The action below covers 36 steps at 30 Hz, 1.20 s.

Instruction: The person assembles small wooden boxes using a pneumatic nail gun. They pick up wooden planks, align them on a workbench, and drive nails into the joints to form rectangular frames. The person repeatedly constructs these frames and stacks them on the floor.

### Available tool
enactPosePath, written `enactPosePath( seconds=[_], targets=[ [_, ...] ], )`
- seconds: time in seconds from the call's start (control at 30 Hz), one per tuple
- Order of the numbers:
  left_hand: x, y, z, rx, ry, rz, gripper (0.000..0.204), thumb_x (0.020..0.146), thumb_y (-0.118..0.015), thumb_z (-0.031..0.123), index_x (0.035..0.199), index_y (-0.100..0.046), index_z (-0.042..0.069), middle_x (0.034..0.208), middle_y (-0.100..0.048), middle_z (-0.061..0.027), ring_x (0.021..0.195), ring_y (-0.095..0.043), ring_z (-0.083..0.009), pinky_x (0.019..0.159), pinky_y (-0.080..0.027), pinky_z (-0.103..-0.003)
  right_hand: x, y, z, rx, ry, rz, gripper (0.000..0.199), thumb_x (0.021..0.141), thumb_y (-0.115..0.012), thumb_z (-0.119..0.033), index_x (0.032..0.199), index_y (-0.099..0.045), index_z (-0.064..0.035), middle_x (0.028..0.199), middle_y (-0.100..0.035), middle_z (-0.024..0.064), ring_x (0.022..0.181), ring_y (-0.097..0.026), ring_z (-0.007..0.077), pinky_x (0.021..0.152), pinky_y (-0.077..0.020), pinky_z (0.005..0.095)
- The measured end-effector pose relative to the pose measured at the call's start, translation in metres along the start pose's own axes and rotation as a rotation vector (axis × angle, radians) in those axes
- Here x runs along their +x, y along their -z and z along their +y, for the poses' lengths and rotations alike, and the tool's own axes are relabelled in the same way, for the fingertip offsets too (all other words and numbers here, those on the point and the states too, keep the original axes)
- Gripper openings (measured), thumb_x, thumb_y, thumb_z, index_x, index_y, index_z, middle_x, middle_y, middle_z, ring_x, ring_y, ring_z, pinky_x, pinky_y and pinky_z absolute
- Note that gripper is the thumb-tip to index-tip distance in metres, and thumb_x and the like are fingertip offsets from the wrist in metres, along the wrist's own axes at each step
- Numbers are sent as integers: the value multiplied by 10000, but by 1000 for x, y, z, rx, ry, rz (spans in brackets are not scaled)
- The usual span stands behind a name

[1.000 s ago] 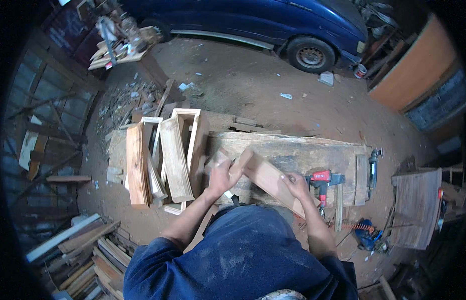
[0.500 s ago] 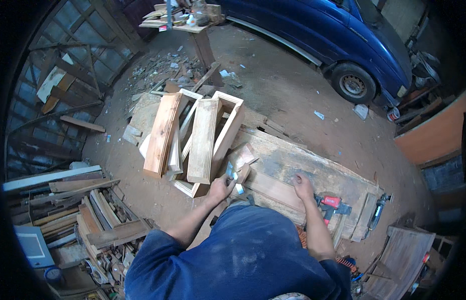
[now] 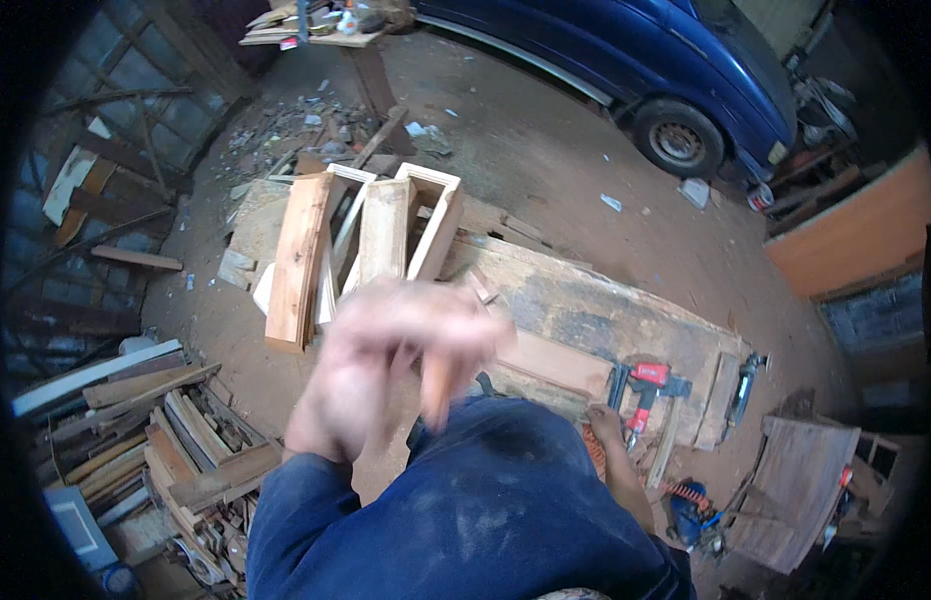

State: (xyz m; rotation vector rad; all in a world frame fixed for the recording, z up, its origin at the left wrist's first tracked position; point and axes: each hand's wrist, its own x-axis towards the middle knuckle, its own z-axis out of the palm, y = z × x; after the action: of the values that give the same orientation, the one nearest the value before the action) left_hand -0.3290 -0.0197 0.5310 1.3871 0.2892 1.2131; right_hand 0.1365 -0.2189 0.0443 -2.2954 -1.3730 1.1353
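My left hand [image 3: 390, 345] is raised close to the camera and smeared by motion, its fingers bent. Whether it holds anything does not show. It hides the near ends of the wooden box-like frames behind it. One of these is a reddish board piece [image 3: 297, 265]; a paler one [image 3: 385, 225] stands beside it, next to an open-topped frame [image 3: 437, 215]. My right hand [image 3: 605, 424] is low at the workbench's near edge, beside a red and black nail gun [image 3: 645, 385]. Its fingers are too small and unclear to read. A flat plank [image 3: 555, 362] lies between my hands.
The worn wooden workbench top [image 3: 585, 290] stretches right, with a black tool [image 3: 747, 395] at its end. Scrap timber [image 3: 185, 440] is heaped at left. A blue van [image 3: 685, 75] stands at the back; a small table [image 3: 360, 40] holds clutter. An orange coiled hose [image 3: 592, 450] lies beside me.
My left hand has risen from beside the wooden frames toward the camera. The small blue-and-white item by it no longer shows. My right hand has moved down from the plank toward the bench's near edge.
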Motion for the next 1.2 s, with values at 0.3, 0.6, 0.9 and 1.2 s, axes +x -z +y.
enactPosePath(
  seconds=[0.3, 0.6, 0.9, 1.2],
  targets=[
    [31, -43, 22, -518, -304, -369, 315, 976, -668, 410, 910, -722, 107, 762, -668, -80, 615, -647, -264, 658, -590, -444, -44, -52, 9, 425, -176, 32, 268, 939, -708, -207, 1096, -730, 9, 890, -713, 46, 660, -604, 102, 625, -505, 278],
    [10, 112, -244, 678, 457, 459, 461, 990, -646, 430, 1254, -685, 53, 922, -686, -61, 903, -669, -191, 840, -539, -356, -140, -39, 18, 548, -430, 104, 259, 945, -718, -217, 1107, -726, -15, 899, -714, 56, 728, -641, 124, 609, -514, 270],
    [-128, 213, -474, 1246, 1110, -95, 1048, 661, -872, 576, 1382, -462, -64, 1299, -628, -292, 1213, -625, -392, 1021, -505, -435, -218, -25, 53, 514, -381, 309, 254, 956, -696, -204, 1098, -716, 5, 909, -712, 80, 716, -644, 133, 624, -534, 282],
    [-134, 217, -493, 1432, 1113, -366, 1237, 514, -966, 538, 1433, -369, -34, 1414, -502, -278, 1296, -539, -425, 1046, -495, -461, -238, -70, 35, 647, -690, 259, 311, 974, -664, -307, 1064, -734, -18, 922, -722, 86, 710, -652, 172, 684, -538, 344]
  ],
)
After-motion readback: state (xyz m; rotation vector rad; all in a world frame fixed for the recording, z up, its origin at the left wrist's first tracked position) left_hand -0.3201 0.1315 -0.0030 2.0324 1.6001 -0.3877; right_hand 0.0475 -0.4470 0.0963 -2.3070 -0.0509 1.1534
